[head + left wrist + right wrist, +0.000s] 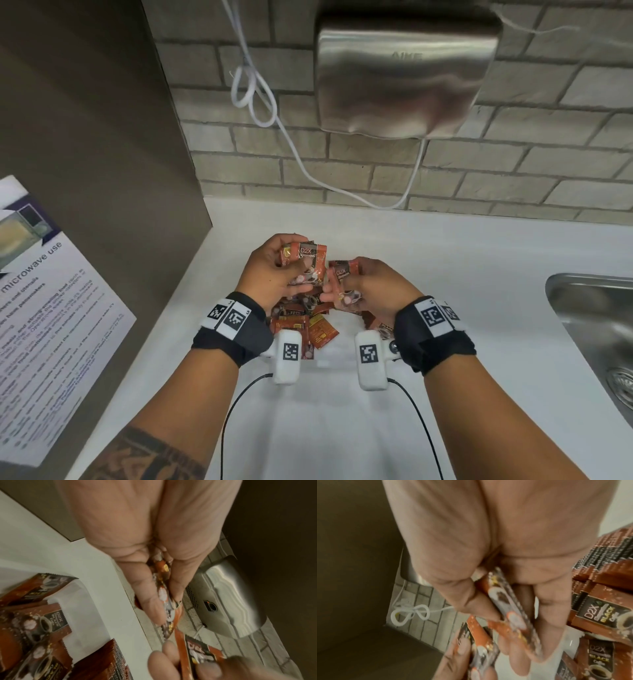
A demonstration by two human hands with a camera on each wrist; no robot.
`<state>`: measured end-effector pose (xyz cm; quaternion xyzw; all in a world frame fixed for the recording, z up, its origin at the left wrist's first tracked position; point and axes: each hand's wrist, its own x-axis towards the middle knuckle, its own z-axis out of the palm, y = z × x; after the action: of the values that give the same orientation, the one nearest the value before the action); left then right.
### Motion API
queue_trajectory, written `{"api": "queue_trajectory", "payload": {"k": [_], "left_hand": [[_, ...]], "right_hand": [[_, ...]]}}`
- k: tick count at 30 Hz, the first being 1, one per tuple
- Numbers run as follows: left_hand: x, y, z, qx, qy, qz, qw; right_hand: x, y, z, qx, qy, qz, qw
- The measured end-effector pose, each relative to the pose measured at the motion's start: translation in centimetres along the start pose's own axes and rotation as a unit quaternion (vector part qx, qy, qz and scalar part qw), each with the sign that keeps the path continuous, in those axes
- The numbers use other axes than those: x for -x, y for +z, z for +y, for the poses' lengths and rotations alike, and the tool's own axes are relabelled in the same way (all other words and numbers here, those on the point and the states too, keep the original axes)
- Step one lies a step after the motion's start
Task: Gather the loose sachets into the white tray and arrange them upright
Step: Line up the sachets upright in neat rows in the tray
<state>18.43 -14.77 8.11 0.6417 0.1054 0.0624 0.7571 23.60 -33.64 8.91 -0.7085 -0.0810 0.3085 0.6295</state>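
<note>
Orange-brown coffee sachets lie heaped in the white tray (82, 601), seen as a pile (301, 325) under my wrists and as stacked packs (599, 612) in the right wrist view. My left hand (291, 260) is raised above the pile, its thumb and fingers pinching a small bunch of sachets (308, 260) on edge (171, 615). Close beside it, my right hand (342, 284) pinches another few sachets (342, 272), also on edge (501, 601). The two bunches nearly touch. Most of the tray's rim is hidden by my hands and wrist cameras.
The white counter (445, 274) runs to a steel sink (596, 315) at the right. A steel hand dryer (404, 75) and its looped white cable (253, 92) hang on the brick wall behind. A brown panel with a microwave notice (44, 308) stands at the left.
</note>
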Motion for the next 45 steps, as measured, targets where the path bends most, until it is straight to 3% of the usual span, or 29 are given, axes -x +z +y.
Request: {"api": "queue_trajectory", "payload": {"k": [4,9,12,17,21,25,28,31,34,39,42,45], "left_hand": [[0.3,0.0,0.0,0.010,-0.016,-0.009,1.000],[0.5,0.9,0.0,0.011,-0.031,-0.021,0.999],[0.6,1.2,-0.1,0.022,-0.050,-0.023,0.998],[0.5,0.5,-0.2,0.091,-0.091,-0.066,0.989],[0.4,0.2,-0.1,0.035,-0.059,-0.036,0.997],[0.4,0.9,0.2,-0.015,-0.043,-0.025,0.999],[0.2,1.4,0.1,-0.003,-0.044,-0.009,0.999],[-0.2,1.3,-0.3,0.014,-0.050,0.025,0.998],[-0.4,1.2,-0.5,0.030,-0.077,0.052,0.995],[-0.3,1.5,0.0,0.104,-0.095,-0.015,0.990],[-0.3,1.5,-0.1,0.084,-0.072,-0.010,0.994],[-0.4,1.5,-0.2,0.070,-0.045,0.019,0.996]], "right_hand": [[0.0,-0.3,-0.3,-0.067,-0.039,0.031,0.997],[0.1,0.8,-0.4,0.063,-0.101,0.028,0.992],[0.3,1.1,-0.4,0.073,-0.130,0.044,0.988],[0.2,0.8,0.1,-0.048,-0.084,0.020,0.995],[-0.2,-0.4,0.0,-0.114,-0.056,0.034,0.991],[-0.5,-0.1,-0.1,0.018,-0.088,0.038,0.995],[-0.9,-0.2,0.1,0.048,-0.089,0.042,0.994],[-1.1,-0.8,0.2,0.035,-0.114,0.089,0.989],[-0.8,-1.0,0.0,0.046,-0.205,0.163,0.964],[-0.9,-0.2,1.1,0.171,-0.270,0.182,0.930],[-1.2,-0.3,1.2,0.148,-0.237,0.205,0.938],[-1.5,-0.3,1.2,0.032,-0.165,0.197,0.966]]}}
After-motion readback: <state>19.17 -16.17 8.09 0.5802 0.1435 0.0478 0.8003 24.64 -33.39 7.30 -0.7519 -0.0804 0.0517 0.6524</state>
